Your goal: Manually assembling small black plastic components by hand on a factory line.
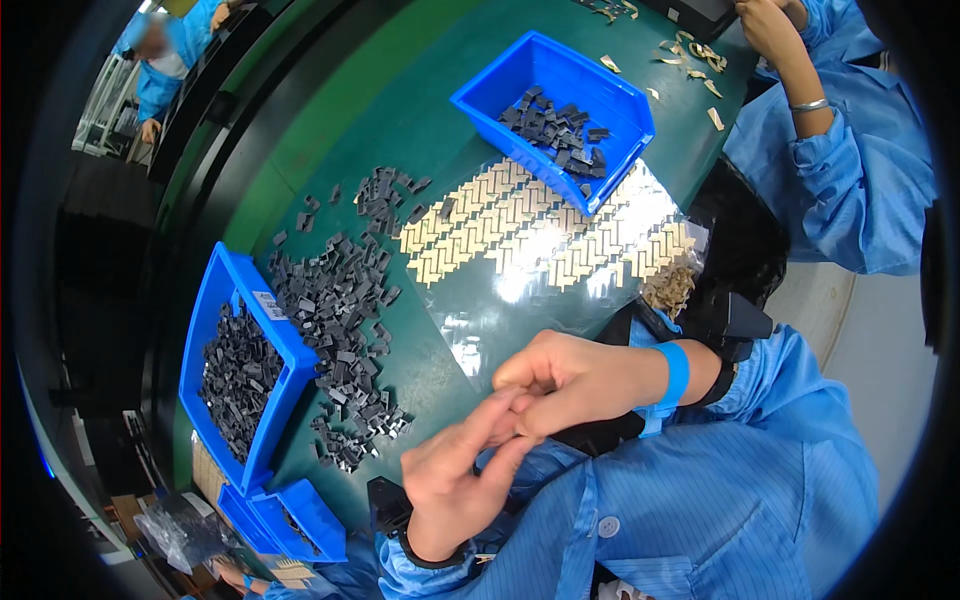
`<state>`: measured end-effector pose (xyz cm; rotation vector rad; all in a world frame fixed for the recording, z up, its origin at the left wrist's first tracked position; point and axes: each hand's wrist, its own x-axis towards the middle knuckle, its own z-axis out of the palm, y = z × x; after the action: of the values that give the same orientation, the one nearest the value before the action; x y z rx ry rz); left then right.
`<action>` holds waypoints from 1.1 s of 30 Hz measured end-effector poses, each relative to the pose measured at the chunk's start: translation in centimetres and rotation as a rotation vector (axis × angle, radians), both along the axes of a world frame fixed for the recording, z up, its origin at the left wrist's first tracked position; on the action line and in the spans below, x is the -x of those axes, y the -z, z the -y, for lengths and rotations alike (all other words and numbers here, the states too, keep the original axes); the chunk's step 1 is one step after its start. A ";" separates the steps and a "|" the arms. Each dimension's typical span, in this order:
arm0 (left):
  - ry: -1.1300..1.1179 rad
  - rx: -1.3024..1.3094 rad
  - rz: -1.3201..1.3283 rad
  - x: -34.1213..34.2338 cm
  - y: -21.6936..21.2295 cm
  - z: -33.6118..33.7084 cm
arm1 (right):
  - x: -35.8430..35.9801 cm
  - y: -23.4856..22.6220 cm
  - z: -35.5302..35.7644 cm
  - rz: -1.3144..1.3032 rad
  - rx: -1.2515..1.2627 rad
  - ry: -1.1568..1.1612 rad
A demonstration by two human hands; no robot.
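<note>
My left hand [455,482] and my right hand [585,385] meet in front of my chest, near the table edge. Their fingertips are pinched together, and whatever lies between them is hidden or too small to name. Just beyond the hands is a clear film sheet [455,318] bearing rows of tan adhesive-like strips [470,235]. Left of the sheet, small dark grey block-like pieces [335,290] are heaped loose on the green table [420,365]. On the sheet's far part stands a blue bin [490,115] with more such pieces inside.
A second blue bin [292,350], full of dark pieces, stands at the left beside a smaller blue bin [325,515]. Peeled tan scraps [668,290] gather at the sheet's right edge. Co-workers in blue sit at far right [860,170] and stand at far left [165,75].
</note>
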<state>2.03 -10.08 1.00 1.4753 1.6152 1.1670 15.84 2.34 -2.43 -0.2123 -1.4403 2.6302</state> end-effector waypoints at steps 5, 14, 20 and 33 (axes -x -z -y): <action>-0.075 0.032 0.687 -0.5 1.2 0.1 | -0.3 -0.9 0.2 -0.038 0.228 0.028; -0.114 0.234 1.615 -2.3 3.1 1.2 | 0.6 3.6 -0.3 -0.503 -1.061 0.645; -0.462 -0.177 0.774 0.8 -3.6 2.4 | -3.5 2.0 -2.4 -0.408 -1.349 0.664; -0.453 -0.113 -1.056 11.8 -2.9 0.3 | -9.7 2.3 -4.6 0.205 -1.623 0.746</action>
<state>-9.76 -10.38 3.87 2.0325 2.7202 0.6828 25.57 6.93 -4.75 -0.5993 -2.3438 0.4635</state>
